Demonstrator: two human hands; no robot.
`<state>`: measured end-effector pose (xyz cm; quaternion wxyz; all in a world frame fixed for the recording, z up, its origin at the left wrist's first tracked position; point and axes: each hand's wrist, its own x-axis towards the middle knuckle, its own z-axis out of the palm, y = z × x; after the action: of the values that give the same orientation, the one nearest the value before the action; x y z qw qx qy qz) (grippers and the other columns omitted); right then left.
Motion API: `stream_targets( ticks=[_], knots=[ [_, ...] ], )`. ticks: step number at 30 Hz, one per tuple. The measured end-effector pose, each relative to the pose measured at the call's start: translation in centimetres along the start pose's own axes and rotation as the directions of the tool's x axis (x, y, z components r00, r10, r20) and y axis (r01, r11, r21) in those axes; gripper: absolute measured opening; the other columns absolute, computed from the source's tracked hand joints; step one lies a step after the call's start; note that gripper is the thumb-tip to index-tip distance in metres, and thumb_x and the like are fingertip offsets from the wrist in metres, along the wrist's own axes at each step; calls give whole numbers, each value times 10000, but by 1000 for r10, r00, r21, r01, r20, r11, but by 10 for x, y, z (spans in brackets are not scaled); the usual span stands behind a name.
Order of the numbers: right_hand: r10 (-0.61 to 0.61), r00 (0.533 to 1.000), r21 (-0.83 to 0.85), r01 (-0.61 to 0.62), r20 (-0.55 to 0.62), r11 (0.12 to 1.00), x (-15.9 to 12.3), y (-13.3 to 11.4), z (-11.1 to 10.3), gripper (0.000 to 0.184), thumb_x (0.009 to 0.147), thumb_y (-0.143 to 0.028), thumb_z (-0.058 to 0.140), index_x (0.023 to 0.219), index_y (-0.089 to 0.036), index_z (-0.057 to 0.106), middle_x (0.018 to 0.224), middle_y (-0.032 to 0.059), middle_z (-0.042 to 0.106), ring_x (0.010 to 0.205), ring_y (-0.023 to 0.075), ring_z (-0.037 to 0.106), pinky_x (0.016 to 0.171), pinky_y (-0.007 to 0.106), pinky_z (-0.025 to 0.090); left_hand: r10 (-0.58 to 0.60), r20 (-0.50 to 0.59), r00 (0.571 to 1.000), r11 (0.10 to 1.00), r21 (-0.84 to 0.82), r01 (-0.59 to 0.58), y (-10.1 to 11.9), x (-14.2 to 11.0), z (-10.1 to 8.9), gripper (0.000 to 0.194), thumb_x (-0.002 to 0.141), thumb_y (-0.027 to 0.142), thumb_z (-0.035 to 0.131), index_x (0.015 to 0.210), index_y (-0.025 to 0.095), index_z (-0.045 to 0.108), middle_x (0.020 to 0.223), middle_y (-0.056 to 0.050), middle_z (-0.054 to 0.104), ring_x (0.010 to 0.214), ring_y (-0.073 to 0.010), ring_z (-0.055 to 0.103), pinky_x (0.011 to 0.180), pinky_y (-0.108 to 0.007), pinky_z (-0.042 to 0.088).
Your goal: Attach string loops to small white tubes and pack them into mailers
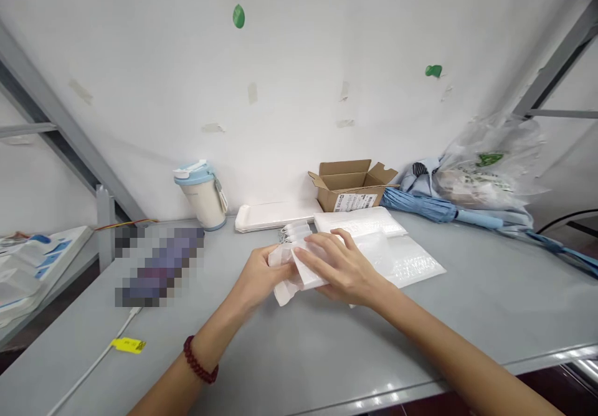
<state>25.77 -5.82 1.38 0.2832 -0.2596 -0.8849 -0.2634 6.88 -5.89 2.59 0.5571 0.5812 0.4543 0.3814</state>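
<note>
Both my hands meet over the middle of the grey table (289, 354). My left hand (258, 279) grips the left end of a small white translucent plastic packet (299, 273). My right hand (340, 266) lies over the packet's right part, fingers curled around it. Just beyond the packet sits a cluster of small clear pieces (295, 230). Under and right of my right hand lie flat clear plastic bags (402, 260). A red bead bracelet (200, 361) is on my left wrist.
An open cardboard box (351, 185), a white tray (275, 215) and a blue-lidded cup (204, 194) stand along the wall. A folded blue umbrella (434, 207) and a plastic bag (490, 167) lie at right. A white cable with yellow tag (128, 344) lies left.
</note>
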Motion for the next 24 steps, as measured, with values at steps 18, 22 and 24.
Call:
stream_targets(
  ticks=[18, 22, 24],
  knots=[
    [157, 980, -251, -183, -122, 950, 6, -20, 1, 377, 850, -88, 462, 1223, -137, 484, 1192, 160, 580, 1186, 260, 448, 979, 496, 238, -93, -99, 991, 939, -340, 54, -8, 2, 2, 375, 656, 305, 682, 1000, 164, 639, 786, -42, 700, 735, -213, 639, 618, -275, 484],
    [253, 964, -225, -266, -85, 937, 1, -6, 5, 466, 814, 5, 398, 1235, -179, 474, 1218, 117, 572, 1203, 228, 433, 991, 470, 222, -94, -151, 984, 948, -317, 42, -3, 3, -4, 440, 647, 306, 721, 1048, 149, 633, 909, -76, 698, 805, -217, 638, 647, -269, 486],
    [273, 960, -215, -280, -62, 936, -1, -2, 8, 503, 795, 18, 375, 1262, -160, 439, 1230, 116, 564, 1204, 229, 431, 994, 477, 212, -100, -160, 982, 947, -319, 44, -2, 4, -6, 415, 653, 329, 728, 1011, 135, 649, 925, -85, 694, 810, -204, 634, 655, -256, 481]
  ],
)
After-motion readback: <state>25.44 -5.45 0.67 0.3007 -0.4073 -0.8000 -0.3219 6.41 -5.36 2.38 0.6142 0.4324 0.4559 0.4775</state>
